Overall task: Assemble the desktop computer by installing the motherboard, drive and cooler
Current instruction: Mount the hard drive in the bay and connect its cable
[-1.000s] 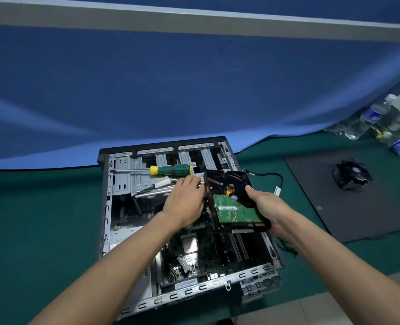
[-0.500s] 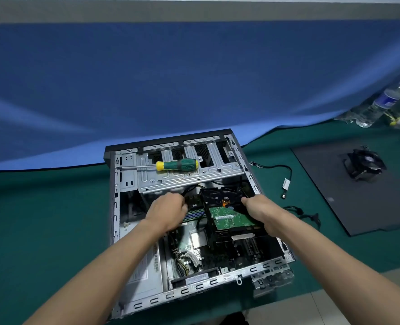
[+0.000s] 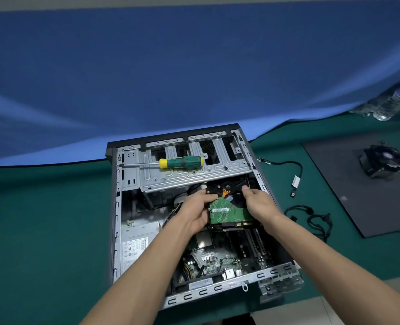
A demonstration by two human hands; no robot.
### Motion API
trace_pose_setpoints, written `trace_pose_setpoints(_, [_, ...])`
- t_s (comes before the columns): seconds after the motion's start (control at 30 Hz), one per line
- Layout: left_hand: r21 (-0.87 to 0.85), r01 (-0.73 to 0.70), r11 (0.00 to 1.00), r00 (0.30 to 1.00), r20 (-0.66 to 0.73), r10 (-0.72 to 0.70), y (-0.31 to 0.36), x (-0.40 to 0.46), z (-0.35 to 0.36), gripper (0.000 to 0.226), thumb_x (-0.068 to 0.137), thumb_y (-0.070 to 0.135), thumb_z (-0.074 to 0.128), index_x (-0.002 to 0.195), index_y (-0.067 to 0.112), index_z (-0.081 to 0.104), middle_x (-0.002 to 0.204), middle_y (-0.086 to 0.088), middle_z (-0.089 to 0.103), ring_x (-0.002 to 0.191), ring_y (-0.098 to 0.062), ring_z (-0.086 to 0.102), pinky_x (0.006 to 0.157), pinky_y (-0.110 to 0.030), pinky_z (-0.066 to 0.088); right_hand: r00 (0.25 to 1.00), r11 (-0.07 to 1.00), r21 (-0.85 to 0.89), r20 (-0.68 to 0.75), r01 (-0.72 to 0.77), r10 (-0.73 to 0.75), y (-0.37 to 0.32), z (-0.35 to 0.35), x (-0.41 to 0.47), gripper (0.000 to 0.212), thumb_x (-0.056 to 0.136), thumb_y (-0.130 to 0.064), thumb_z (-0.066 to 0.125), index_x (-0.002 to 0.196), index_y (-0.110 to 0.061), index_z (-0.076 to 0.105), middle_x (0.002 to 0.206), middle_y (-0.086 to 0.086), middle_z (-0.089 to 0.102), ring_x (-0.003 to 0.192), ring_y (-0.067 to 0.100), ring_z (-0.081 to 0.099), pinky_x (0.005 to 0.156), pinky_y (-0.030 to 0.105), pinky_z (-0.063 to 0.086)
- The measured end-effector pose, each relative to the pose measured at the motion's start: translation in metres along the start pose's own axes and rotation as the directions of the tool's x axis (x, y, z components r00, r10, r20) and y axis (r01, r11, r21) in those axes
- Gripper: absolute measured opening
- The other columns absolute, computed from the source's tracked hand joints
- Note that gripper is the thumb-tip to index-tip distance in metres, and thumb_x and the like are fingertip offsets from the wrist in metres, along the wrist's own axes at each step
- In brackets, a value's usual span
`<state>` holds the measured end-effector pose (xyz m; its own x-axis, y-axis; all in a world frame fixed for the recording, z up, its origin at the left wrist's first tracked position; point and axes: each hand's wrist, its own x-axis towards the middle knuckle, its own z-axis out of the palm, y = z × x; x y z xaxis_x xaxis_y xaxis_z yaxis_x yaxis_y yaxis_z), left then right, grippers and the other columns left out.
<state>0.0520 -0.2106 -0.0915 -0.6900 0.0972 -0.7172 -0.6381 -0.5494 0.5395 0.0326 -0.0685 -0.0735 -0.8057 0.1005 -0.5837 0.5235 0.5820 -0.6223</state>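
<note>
Hard drive, black-bodied with its green circuit board [image 3: 227, 211] facing up, sits tilted inside the open grey metal computer case [image 3: 117, 207], front end entering beneath the silver drive cage [image 3: 194, 172], probably to slide into its bay. Left hand [image 3: 198, 208] grips the drive's left edge; right hand [image 3: 258, 204] grips the right edge, fingers [image 3: 246, 190] curled onto the black housing, steadying both sides for alignment. A green-and-yellow-handled screwdriver [image 3: 181, 162] rests on the cage. The black cooler fan [image 3: 382, 161] waits on a dark panel on the desk [image 3: 42, 231].
</note>
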Motion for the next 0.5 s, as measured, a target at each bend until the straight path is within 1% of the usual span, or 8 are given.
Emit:
trace_pose_setpoints(0.07, [-0.066, -0.034, 0.997, 0.998, -0.049, 0.031, -0.005, 0.007, -0.002, 0.020, 0.087, -0.012, 0.051, 0.087, 0.008, 0.051, 0.075, -0.013, 0.067, 0.058, -0.020, 0.066, 0.053, -0.031, 0.058, 0.998, 0.978, -0.201, 0.058, 0.049, -0.038, -0.002, -0.005, 0.002, 0.052, 0.100, -0.042, 0.039, 0.135, -0.004, 0.044, 0.125, 0.012, 0.057, 0.113, 0.027, 0.054, 0.092, 0.034, 0.041])
trace_pose_setpoints(0.13, [-0.114, -0.051, 0.992, 0.997, -0.068, 0.043, -0.008, 0.013, -0.002, 0.026, 0.087, -0.012, 0.052, 0.102, 0.007, 0.047, 0.090, -0.016, 0.064, 0.069, -0.022, 0.065, 0.064, -0.038, 0.057, 0.993, 0.919, -0.378, 0.073, 0.115, -0.094, -0.005, -0.009, 0.001, 0.054, 0.097, -0.046, 0.044, 0.130, -0.003, 0.042, 0.113, 0.009, 0.059, 0.100, 0.026, 0.054, 0.078, 0.030, 0.040])
trace_pose_setpoints(0.2, [-0.131, -0.059, 0.990, 0.997, -0.063, 0.051, -0.010, 0.017, 0.000, 0.037, 0.087, -0.011, 0.051, 0.120, 0.005, 0.043, 0.101, -0.020, 0.062, 0.076, -0.025, 0.063, 0.068, -0.042, 0.056, 0.985, 0.855, -0.490, 0.073, 0.172, -0.157, -0.007, -0.011, -0.002, 0.059, 0.094, -0.050, 0.048, 0.129, -0.004, 0.039, 0.119, 0.011, 0.058, 0.104, 0.028, 0.055, 0.077, 0.032, 0.040])
trace_pose_setpoints(0.23, [-0.132, -0.061, 0.989, 0.997, -0.057, 0.054, -0.009, 0.018, 0.002, 0.035, 0.088, -0.011, 0.051, 0.120, 0.000, 0.044, 0.104, -0.022, 0.061, 0.075, -0.025, 0.063, 0.066, -0.041, 0.057, 0.978, 0.817, -0.539, 0.074, 0.203, -0.194, -0.007, -0.012, -0.004, 0.062, 0.092, -0.051, 0.050, 0.132, -0.006, 0.038, 0.125, 0.013, 0.056, 0.109, 0.029, 0.054, 0.081, 0.034, 0.042])
trace_pose_setpoints(0.27, [-0.131, -0.065, 0.989, 0.997, -0.058, 0.058, -0.007, 0.019, 0.005, 0.027, 0.088, -0.011, 0.051, 0.113, -0.003, 0.046, 0.101, -0.023, 0.062, 0.071, -0.025, 0.064, 0.061, -0.038, 0.057, 0.969, 0.774, -0.586, 0.085, 0.238, -0.233, -0.008, -0.013, -0.006, 0.067, 0.089, -0.053, 0.052, 0.135, -0.008, 0.035, 0.131, 0.014, 0.051, 0.114, 0.031, 0.053, 0.085, 0.036, 0.043])
trace_pose_setpoints(0.33, [-0.127, -0.065, 0.990, 0.996, -0.063, 0.058, -0.006, 0.021, 0.008, 0.016, 0.087, -0.011, 0.050, 0.102, -0.005, 0.051, 0.087, -0.021, 0.063, 0.063, -0.025, 0.065, 0.055, -0.034, 0.058, 0.949, 0.698, -0.650, 0.136, 0.301, -0.283, -0.010, -0.018, -0.011, 0.076, 0.083, -0.056, 0.055, 0.142, -0.016, 0.028, 0.137, 0.013, 0.043, 0.117, 0.034, 0.052, 0.089, 0.038, 0.043])
trace_pose_setpoints(0.4, [-0.143, -0.056, 0.988, 0.997, -0.063, 0.047, -0.007, 0.024, 0.009, 0.014, 0.088, -0.010, 0.050, 0.100, -0.005, 0.054, 0.081, -0.020, 0.063, 0.064, -0.027, 0.064, 0.055, -0.036, 0.058, 0.930, 0.629, -0.692, 0.194, 0.355, -0.311, -0.011, -0.023, -0.017, 0.079, 0.079, -0.054, 0.059, 0.143, -0.022, 0.027, 0.135, 0.012, 0.042, 0.112, 0.034, 0.055, 0.086, 0.037, 0.045])
trace_pose_setpoints(0.5, [-0.143, -0.021, 0.989, 0.999, -0.039, 0.015, -0.009, 0.025, 0.008, 0.009, 0.089, -0.007, 0.049, 0.091, -0.004, 0.056, 0.076, -0.018, 0.065, 0.063, -0.027, 0.065, 0.056, -0.039, 0.058, 0.894, 0.471, -0.777, 0.260, 0.418, -0.366, -0.009, -0.028, -0.024, 0.076, 0.077, -0.054, 0.060, 0.139, -0.023, 0.030, 0.127, 0.010, 0.043, 0.100, 0.032, 0.059, 0.074, 0.033, 0.043])
